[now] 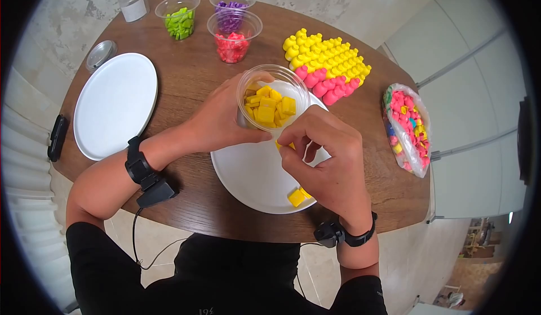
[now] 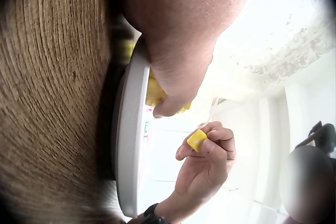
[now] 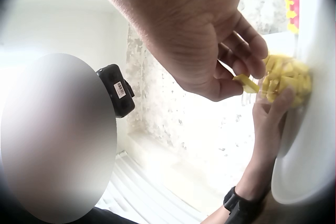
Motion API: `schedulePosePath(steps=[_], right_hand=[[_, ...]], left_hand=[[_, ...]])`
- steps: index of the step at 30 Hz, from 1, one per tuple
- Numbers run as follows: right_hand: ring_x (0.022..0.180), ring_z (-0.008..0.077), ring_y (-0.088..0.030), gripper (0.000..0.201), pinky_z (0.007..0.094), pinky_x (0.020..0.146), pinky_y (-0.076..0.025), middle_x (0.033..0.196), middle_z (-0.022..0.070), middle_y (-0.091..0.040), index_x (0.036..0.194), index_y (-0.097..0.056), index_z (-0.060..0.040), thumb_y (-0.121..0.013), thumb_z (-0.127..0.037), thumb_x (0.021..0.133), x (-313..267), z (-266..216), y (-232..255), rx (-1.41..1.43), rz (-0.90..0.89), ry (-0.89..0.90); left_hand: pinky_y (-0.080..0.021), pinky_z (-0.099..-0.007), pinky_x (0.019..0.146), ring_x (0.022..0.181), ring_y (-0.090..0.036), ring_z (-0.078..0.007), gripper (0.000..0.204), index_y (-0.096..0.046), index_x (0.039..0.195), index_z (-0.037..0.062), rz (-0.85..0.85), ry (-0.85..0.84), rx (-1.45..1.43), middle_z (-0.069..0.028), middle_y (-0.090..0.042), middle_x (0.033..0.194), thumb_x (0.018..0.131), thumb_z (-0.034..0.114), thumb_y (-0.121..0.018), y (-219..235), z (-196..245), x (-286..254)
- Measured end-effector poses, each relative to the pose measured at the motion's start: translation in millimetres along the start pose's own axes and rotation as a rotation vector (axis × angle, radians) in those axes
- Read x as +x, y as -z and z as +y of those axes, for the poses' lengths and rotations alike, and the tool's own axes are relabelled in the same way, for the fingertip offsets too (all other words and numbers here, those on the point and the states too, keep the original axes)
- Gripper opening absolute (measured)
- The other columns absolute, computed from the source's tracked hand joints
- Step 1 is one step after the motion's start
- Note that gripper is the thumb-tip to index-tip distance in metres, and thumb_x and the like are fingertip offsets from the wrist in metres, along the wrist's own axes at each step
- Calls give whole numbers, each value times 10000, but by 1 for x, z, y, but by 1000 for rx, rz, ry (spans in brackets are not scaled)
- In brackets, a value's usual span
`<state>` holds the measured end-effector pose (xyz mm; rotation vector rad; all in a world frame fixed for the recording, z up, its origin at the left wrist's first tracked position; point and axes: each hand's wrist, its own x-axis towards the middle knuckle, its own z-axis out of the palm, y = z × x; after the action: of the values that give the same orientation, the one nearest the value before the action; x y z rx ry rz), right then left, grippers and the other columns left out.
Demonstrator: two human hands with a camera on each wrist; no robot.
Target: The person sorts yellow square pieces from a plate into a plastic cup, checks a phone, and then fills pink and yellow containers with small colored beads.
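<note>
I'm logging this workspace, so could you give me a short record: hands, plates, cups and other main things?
Left hand: holds a clear cup of yellow pieces
Right hand: pinches one yellow piece
Near plate: white, loose yellow pieces on it
Other plate: white, left side of the table
Far cups: three, clear, holding green pieces, purple pieces and pink-red pieces
Right of the far cups: rows of yellow and pink knobbed pieces
Bag: clear plastic, mixed-colour pieces, table's right edge
</note>
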<state>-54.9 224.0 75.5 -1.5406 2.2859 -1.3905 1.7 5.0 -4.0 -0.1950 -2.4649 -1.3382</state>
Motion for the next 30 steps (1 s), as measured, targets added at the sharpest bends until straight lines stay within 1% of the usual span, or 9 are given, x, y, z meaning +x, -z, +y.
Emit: schedulePosePath(steps=[1, 11, 13, 15, 23, 25, 30], right_hand=[[620, 146, -618, 162, 284, 559, -492, 851, 67, -656, 873, -687, -15, -747, 74, 750, 0, 0, 0, -6, -9, 9], [615, 146, -610, 165, 288, 555, -487, 846, 64, -651, 876, -687, -18, -746, 75, 752, 0, 1, 0, 7, -2, 11], [656, 95, -620, 161, 240, 552, -468, 831, 24, -662, 848, -709, -26, -742, 95, 749, 0, 0, 0, -7, 5, 3], [657, 96, -621, 159, 241, 552, -468, 829, 24, -661, 849, -709, -26, -741, 94, 750, 0, 1, 0, -10, 4, 5], [666, 98, -628, 153, 244, 554, -470, 819, 21, -657, 851, -709, -27, -732, 86, 750, 0, 0, 0, -9, 1, -3], [615, 160, -610, 165, 298, 560, -484, 841, 66, -638, 871, -677, -23, -748, 71, 756, -1, 1, 0, -1, -7, 18], [617, 162, -613, 163, 300, 561, -484, 840, 65, -638, 870, -675, -27, -748, 69, 759, 0, 1, 1, -6, -10, 19]], left_hand=[[-468, -369, 1109, 1297, -575, -196, 911, -471, 1462, 65, 0, 0, 0, -94, -564, 1417, 699, 145, -962, 0, -1, 0], [-460, -374, 1131, 1331, -565, -196, 923, -461, 1472, 63, -4, 1, -29, -97, -561, 1429, 702, 144, -962, -2, -6, 1], [-460, -373, 1131, 1332, -564, -194, 925, -458, 1474, 62, 0, -8, -12, -97, -561, 1430, 703, 146, -963, -3, -6, 1], [-460, -376, 1131, 1328, -566, -197, 929, -458, 1474, 60, -1, 6, -54, -96, -564, 1427, 701, 156, -966, -3, -6, 1], [-461, -370, 1123, 1312, -571, -194, 928, -462, 1474, 60, 5, 4, -28, -94, -567, 1417, 701, 161, -966, -2, -4, 0], [-462, -368, 1122, 1309, -572, -193, 925, -465, 1473, 61, 8, 0, -19, -94, -567, 1415, 701, 161, -965, -2, -4, 0], [-464, -367, 1117, 1301, -574, -190, 923, -466, 1475, 60, 5, 5, -37, -94, -570, 1414, 704, 160, -963, -2, -5, 0]])
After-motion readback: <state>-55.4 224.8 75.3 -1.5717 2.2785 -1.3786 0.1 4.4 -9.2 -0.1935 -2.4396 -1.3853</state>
